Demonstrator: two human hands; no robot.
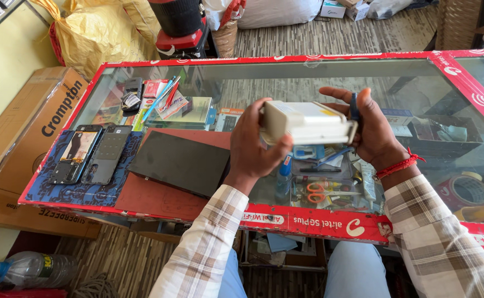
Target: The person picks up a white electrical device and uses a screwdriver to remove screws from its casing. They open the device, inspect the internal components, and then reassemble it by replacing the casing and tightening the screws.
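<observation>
Both my hands hold a flat white box-shaped device (307, 122) above a glass-topped counter (286, 83). My left hand (252, 144) grips its left end from below. My right hand (370, 128) clasps its right end, with a small blue tool (354, 107) pinched between thumb and fingers. A red thread band circles my right wrist. Both sleeves are checked.
On the counter to the left lie a black slab (180, 162) on a red mat (153, 198), and an opened phone (75, 154) with its back cover (107, 154) on a blue patterned mat. Pens, scissors and tape rolls show under the glass. A cardboard box (21, 138) and plastic bottle (29, 269) sit at the left.
</observation>
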